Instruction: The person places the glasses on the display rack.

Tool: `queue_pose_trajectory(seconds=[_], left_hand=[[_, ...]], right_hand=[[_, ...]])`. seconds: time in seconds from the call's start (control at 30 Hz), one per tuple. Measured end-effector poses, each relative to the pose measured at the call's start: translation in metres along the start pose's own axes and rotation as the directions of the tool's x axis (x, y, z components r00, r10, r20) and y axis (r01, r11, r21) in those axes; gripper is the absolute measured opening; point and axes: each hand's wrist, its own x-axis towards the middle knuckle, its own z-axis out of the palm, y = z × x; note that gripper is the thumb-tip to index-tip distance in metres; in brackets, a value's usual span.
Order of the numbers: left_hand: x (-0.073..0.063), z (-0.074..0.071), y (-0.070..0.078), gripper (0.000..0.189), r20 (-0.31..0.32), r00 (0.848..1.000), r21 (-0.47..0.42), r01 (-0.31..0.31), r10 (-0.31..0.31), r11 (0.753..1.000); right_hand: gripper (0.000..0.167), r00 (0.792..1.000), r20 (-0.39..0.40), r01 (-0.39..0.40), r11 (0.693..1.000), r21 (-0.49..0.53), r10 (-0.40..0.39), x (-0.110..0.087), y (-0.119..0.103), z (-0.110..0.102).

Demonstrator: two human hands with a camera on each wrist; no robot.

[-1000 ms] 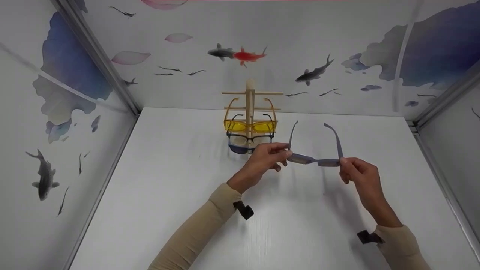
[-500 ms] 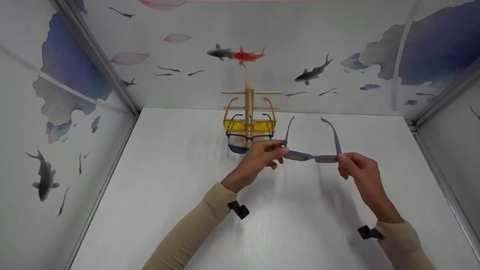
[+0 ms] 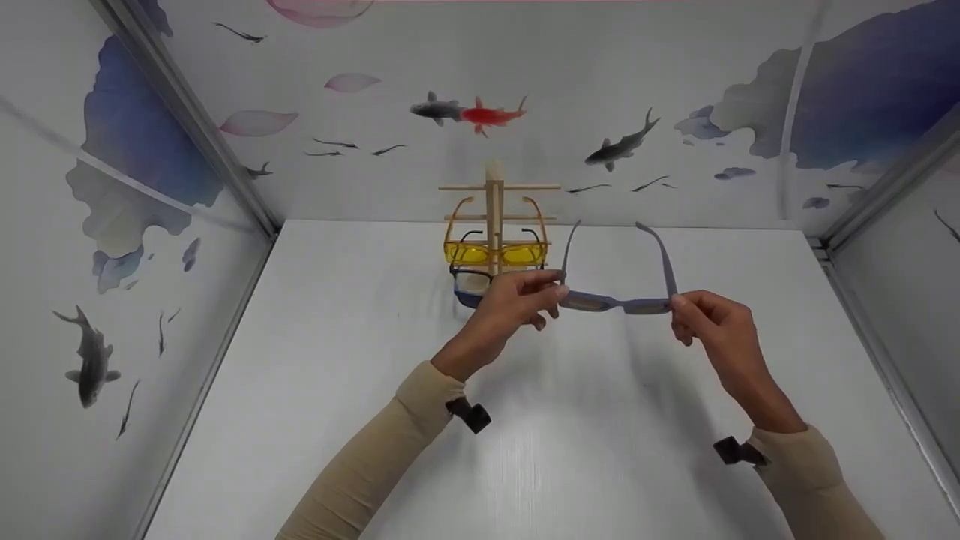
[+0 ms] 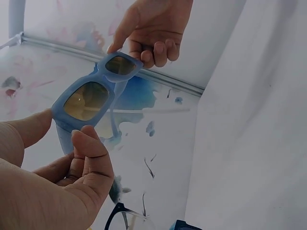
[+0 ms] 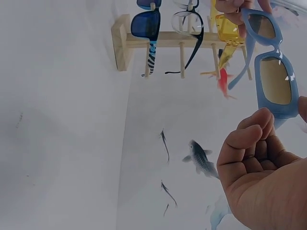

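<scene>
Blue-framed sunglasses (image 3: 616, 303) with amber lenses are held up in front of me, temples unfolded and pointing away. My left hand (image 3: 517, 304) pinches the frame's left corner between thumb and fingers. At the opposite corner, my right hand (image 3: 712, 322) grips the frame the same way. In the left wrist view the sunglasses (image 4: 88, 98) stretch from one hand to the other. A wooden eyewear rack (image 3: 494, 206) stands just beyond my left hand. The right wrist view shows the rack's post (image 5: 165, 39) with pegs along it.
On the rack hang yellow-lensed glasses (image 3: 521, 253), clear black-framed glasses (image 3: 472, 280) and, lowest, dark blue sunglasses (image 5: 145, 25). The top pegs (image 3: 532, 187) carry nothing. A white tabletop (image 3: 315, 360) lies below, enclosed by panels printed with fish (image 3: 487, 116).
Both hands have carried the blue sunglasses up and slightly left, toward the rack. My left hand now covers more of the lower glasses. The grip at each corner stays the same.
</scene>
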Motion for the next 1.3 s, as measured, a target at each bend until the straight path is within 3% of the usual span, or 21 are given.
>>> queue_pose_trajectory(seconds=[0.5, 0.87, 1.3], left_hand=[[-0.005, -0.013, 0.019, 0.04, -0.01, 0.998, 0.0, -0.066, 0.066, 0.998], [-0.009, -0.025, 0.035, 0.043, -0.06, 0.996, 0.045, -0.065, 0.068, 0.997], [-0.011, -0.031, 0.038, 0.049, -0.054, 0.993, 0.007, -0.1, 0.1, 0.995]], right_hand=[[0.029, 0.999, 0.033, 0.039, 0.999, -0.011, -0.039, 0.015, -0.017, 0.008], [0.025, 0.996, 0.052, 0.074, 0.997, 0.011, -0.074, 0.029, -0.029, 0.018], [0.028, 0.996, 0.039, 0.08, 0.997, 0.017, -0.081, 0.035, -0.038, 0.025]])
